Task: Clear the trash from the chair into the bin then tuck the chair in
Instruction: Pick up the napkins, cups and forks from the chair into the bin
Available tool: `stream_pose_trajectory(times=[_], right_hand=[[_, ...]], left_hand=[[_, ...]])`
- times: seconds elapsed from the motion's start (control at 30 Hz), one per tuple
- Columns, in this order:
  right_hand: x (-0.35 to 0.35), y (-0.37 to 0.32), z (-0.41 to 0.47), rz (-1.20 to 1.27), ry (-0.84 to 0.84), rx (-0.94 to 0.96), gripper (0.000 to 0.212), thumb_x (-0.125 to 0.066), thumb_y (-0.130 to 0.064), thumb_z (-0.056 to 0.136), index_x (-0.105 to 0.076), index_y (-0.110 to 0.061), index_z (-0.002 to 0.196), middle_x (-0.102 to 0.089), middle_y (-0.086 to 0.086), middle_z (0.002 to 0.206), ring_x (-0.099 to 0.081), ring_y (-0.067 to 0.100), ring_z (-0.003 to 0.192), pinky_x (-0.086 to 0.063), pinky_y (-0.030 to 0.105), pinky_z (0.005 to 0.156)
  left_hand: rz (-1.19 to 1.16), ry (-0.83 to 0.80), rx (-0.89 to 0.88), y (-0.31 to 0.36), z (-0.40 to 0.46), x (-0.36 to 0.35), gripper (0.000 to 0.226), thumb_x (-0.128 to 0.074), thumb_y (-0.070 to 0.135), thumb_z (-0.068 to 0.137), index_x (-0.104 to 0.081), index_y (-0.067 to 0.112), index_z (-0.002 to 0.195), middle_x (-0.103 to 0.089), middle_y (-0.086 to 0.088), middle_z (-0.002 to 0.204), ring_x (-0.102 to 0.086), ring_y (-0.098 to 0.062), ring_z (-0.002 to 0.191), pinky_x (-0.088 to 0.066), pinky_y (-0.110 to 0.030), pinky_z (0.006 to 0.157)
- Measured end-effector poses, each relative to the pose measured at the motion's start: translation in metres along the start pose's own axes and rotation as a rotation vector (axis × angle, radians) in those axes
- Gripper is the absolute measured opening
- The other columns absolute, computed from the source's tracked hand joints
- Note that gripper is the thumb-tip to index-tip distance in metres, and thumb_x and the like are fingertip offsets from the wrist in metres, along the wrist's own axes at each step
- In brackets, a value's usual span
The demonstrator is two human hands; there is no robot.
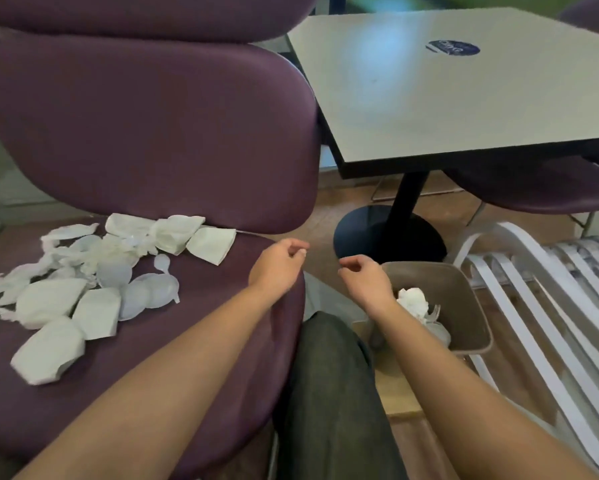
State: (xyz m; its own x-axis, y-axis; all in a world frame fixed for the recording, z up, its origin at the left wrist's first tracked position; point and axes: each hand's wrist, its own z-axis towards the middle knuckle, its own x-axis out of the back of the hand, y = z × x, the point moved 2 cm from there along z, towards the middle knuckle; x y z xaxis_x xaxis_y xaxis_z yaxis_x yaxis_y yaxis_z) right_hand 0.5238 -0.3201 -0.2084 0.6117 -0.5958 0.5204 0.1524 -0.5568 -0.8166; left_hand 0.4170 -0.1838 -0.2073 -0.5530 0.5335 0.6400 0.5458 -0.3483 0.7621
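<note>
Both hands — left hand [279, 263], right hand [364, 277] — loosely curled, holding nothing, near the bin [464, 306].

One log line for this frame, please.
left hand: empty, over chair | right hand: empty, above bin | trash: mostly on seat, some binned

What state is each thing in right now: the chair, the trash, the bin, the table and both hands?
Purple padded chair: pulled out from the table, seat littered.
White paper and plastic trash: scattered on the seat, not yet cleared.
Brown plastic bin: upright on the floor, some white trash inside.
White square table: top bare except a dark round sticker.
Left hand: fingers loosely curled, empty.
Right hand: fingers loosely curled, empty.
</note>
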Motion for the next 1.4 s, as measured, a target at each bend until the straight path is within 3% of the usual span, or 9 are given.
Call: stream_pose_trajectory(times=[0.13, 0.4, 0.53, 0.67, 0.8, 0.93, 1.1, 1.27, 1.4], right_hand=[[-0.039, -0.031, -0.008, 0.022, -0.065, 0.043, 0.023, -0.059, -0.018, 0.091, -0.065, -0.017, 0.113, -0.065, -0.001, 0.11, -0.059, 0.015, 0.101, -0.045, 0.028, 0.086], [-0.132, -0.073, -0.024, -0.028, -0.215, 0.105, 0.017, -0.061, -0.017, 0.087, -0.067, -0.022, 0.102, -0.065, -0.007, 0.092, -0.062, 0.016, 0.083, -0.054, 0.036, 0.084], [-0.178, -0.089, -0.03, -0.072, -0.294, 0.135, 0.014, -0.061, -0.019, 0.086, -0.067, -0.024, 0.097, -0.065, -0.007, 0.089, -0.062, 0.017, 0.081, -0.054, 0.033, 0.08], [-0.217, -0.097, -0.032, -0.116, -0.363, 0.135, 0.015, -0.063, -0.021, 0.084, -0.069, -0.024, 0.097, -0.071, -0.003, 0.099, -0.068, 0.021, 0.093, -0.054, 0.037, 0.088], [-0.249, -0.104, -0.028, -0.212, -0.409, 0.16, 0.024, -0.062, -0.026, 0.083, -0.069, -0.025, 0.107, -0.072, -0.002, 0.107, -0.064, 0.02, 0.105, -0.052, 0.034, 0.089], [-0.272, -0.106, -0.024, -0.334, -0.448, 0.192, 0.044, -0.058, -0.036, 0.08, -0.062, -0.029, 0.123, -0.069, 0.001, 0.108, -0.057, 0.024, 0.114, -0.055, 0.037, 0.079], [-0.287, -0.108, -0.016, -0.519, -0.436, 0.203, 0.053, -0.061, -0.048, 0.086, -0.053, -0.027, 0.134, -0.05, 0.008, 0.13, -0.044, 0.031, 0.126, -0.042, 0.044, 0.101], [-0.285, -0.1, -0.007, -0.2, -0.437, 0.062, 0.011, -0.067, -0.034, 0.083, -0.059, -0.027, 0.088, -0.067, 0.001, 0.106, -0.059, 0.025, 0.104, -0.047, 0.039, 0.093], [-0.262, -0.091, -0.006, 0.079, -0.509, 0.046, 0.01, -0.058, -0.019, 0.093, -0.063, -0.012, 0.098, -0.06, -0.002, 0.084, -0.054, 0.016, 0.076, -0.043, 0.028, 0.072]], left_hand=[[0.012, 0.054, 0.081, -0.039, -0.012, 0.046, 0.015, -0.056, 0.03, 0.093, -0.064, 0.035, 0.105, -0.065, 0.014, 0.093, -0.064, -0.012, 0.095, -0.049, -0.032, 0.087], [0.18, 0.114, 0.192, -0.127, -0.036, 0.141, 0.025, -0.052, 0.017, 0.091, -0.065, 0.03, 0.109, -0.068, 0.006, 0.097, -0.062, -0.014, 0.087, -0.045, -0.027, 0.077], [0.363, 0.086, 0.188, -0.172, -0.041, 0.177, 0.036, -0.06, 0.012, 0.086, -0.063, 0.027, 0.119, -0.063, -0.001, 0.113, -0.058, -0.023, 0.111, -0.046, -0.037, 0.096], [0.678, -0.037, 0.217, -0.193, -0.041, 0.197, 0.064, -0.066, 0.029, 0.086, -0.039, 0.029, 0.144, -0.043, -0.006, 0.136, -0.037, -0.028, 0.129, -0.034, -0.039, 0.107], [0.88, -0.097, 0.215, -0.201, -0.037, 0.204, 0.073, -0.061, 0.039, 0.089, -0.024, 0.031, 0.152, -0.032, -0.005, 0.137, -0.029, -0.027, 0.129, -0.028, -0.038, 0.105], [1.024, -0.085, 0.177, -0.198, -0.034, 0.204, 0.065, -0.06, 0.038, 0.087, -0.031, 0.038, 0.145, -0.034, -0.003, 0.133, -0.031, -0.026, 0.124, -0.03, -0.037, 0.097], [1.054, 0.007, 0.106, -0.198, -0.028, 0.206, 0.069, -0.074, 0.048, 0.072, -0.044, 0.031, 0.132, -0.039, 0.001, 0.13, -0.035, -0.023, 0.121, -0.028, -0.036, 0.095], [1.003, 0.02, 0.048, -0.194, -0.024, 0.202, 0.066, -0.077, 0.046, 0.071, -0.043, 0.026, 0.124, -0.052, 0.006, 0.124, -0.04, -0.021, 0.118, -0.026, -0.035, 0.092], [0.94, -0.012, 0.05, -0.183, -0.023, 0.198, 0.047, -0.068, 0.039, 0.085, -0.042, 0.024, 0.121, -0.061, 0.003, 0.118, -0.048, -0.021, 0.113, -0.027, -0.036, 0.092]])
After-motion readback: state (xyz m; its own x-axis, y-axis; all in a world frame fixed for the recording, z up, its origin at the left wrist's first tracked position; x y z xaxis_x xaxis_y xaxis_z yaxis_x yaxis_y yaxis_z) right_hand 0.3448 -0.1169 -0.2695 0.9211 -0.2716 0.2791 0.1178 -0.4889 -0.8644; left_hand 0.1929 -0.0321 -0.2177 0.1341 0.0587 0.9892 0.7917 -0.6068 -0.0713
